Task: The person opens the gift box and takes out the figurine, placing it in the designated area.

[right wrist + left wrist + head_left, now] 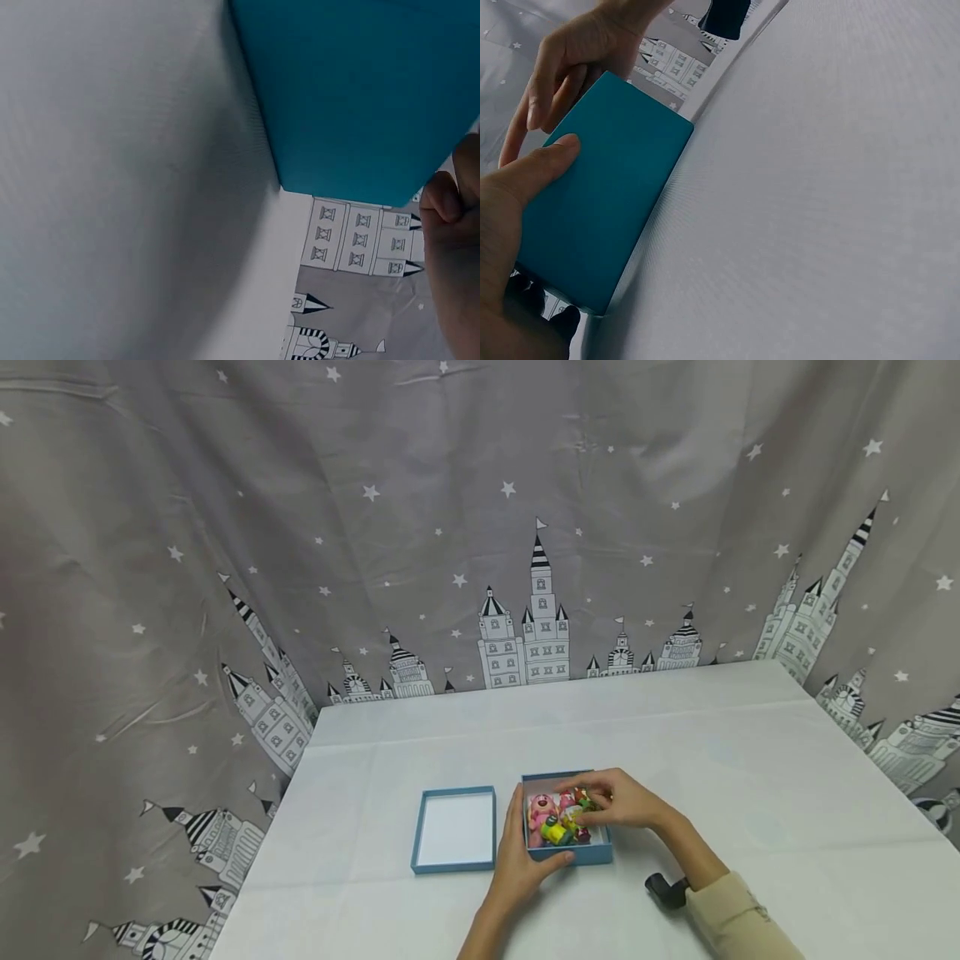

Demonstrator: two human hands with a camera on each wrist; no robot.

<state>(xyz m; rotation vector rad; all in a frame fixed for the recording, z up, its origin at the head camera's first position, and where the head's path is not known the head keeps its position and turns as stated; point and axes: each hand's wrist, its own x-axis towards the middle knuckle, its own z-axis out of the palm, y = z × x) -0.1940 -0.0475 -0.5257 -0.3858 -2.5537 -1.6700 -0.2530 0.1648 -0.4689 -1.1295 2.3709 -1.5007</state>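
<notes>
A blue open box [573, 855] stands on the white table, filled with small toy figures. Among them are a pink figure [542, 811] with an open mouth and a yellow-and-green one [556, 831]. My left hand [516, 865] holds the box at its near left corner, thumb on the front wall, fingers along the left side. From the right, my right hand [622, 800] reaches over the rim, its index finger stretched out and its thumb at the toys. Whether it pinches one is hidden. In the left wrist view, the thumb lies on the blue box wall [615, 187].
Left of the box lies a matching blue-rimmed lid [454, 865], its white inside facing up. A black device [666, 891] is at the right wrist, by the beige sleeve [738, 914]. Behind the table [360, 793] hangs a grey curtain [420, 485] with castles and stars.
</notes>
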